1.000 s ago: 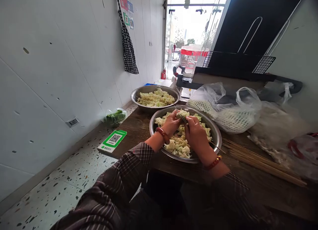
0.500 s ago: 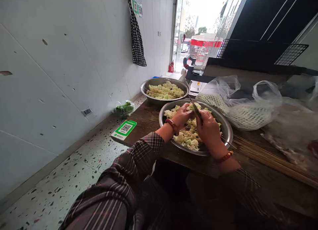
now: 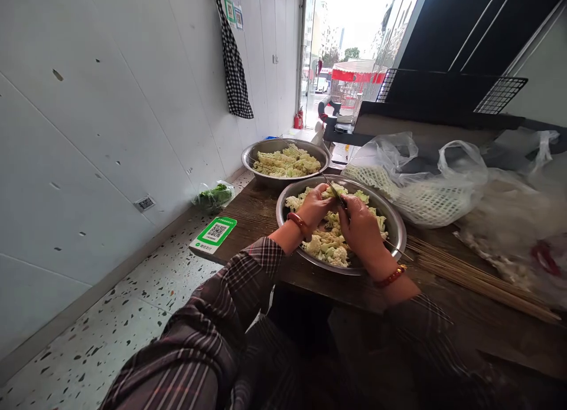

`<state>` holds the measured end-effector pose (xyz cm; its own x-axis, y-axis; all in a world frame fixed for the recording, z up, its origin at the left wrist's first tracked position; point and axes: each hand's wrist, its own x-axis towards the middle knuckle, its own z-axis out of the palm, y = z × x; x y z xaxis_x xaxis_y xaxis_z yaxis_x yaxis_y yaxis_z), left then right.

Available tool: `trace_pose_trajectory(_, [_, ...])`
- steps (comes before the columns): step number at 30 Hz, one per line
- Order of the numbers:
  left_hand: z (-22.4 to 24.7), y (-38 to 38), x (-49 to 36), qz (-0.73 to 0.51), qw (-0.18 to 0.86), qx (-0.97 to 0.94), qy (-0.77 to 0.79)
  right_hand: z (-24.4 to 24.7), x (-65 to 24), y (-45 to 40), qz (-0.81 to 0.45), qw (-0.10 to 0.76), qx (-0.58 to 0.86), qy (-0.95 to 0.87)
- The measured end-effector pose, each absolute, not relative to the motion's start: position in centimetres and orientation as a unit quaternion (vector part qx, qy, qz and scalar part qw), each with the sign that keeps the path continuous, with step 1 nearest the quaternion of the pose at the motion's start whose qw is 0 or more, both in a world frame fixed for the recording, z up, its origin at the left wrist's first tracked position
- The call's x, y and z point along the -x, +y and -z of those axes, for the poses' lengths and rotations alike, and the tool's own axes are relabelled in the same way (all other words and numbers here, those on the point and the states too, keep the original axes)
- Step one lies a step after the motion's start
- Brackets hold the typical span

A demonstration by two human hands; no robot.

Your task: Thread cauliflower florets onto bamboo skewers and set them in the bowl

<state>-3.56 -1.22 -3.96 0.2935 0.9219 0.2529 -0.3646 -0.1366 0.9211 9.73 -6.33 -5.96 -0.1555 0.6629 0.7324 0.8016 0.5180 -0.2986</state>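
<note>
Both my hands are above the near metal basin (image 3: 401,236), which holds pale cauliflower florets (image 3: 326,251). My left hand (image 3: 313,208) is closed on a cauliflower piece (image 3: 330,191) over the far part of the basin. My right hand (image 3: 362,225) grips a knife (image 3: 335,192), its dark blade angled up and left against that piece. The two hands nearly meet at the fingertips. The knife's handle is hidden in my right palm. A thin skewer (image 3: 398,250) lies across the basin's right rim beside my right wrist.
Behind stands a second metal basin (image 3: 248,162) of cauliflower with skewers. Bamboo skewers (image 3: 469,274) and plastic bags with white netting (image 3: 438,200) lie on the right of the wooden table (image 3: 283,283). A green QR card (image 3: 215,233) sits at its left edge; bagged greens (image 3: 215,195) lie behind it.
The knife has tipped lower, its blade now flatter against the cauliflower piece. My hands stay close together over the basin. The whole view has shifted slightly.
</note>
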Motion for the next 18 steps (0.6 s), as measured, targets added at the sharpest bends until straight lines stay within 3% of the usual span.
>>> trace_pose_trajectory(8, [3.61, -0.97, 3.96, -0.531, 0.543, -0.590, 0.275, 5.22, -9.40, -5.93, 0.053, 0.431, 0.516, -0.738])
trace_pose_trajectory(18, [3.16, -1.41, 3.99, -0.510, 0.570, -0.587, 0.263, 5.12, -9.64, -6.09, 0.031, 0.468, 0.507, -0.723])
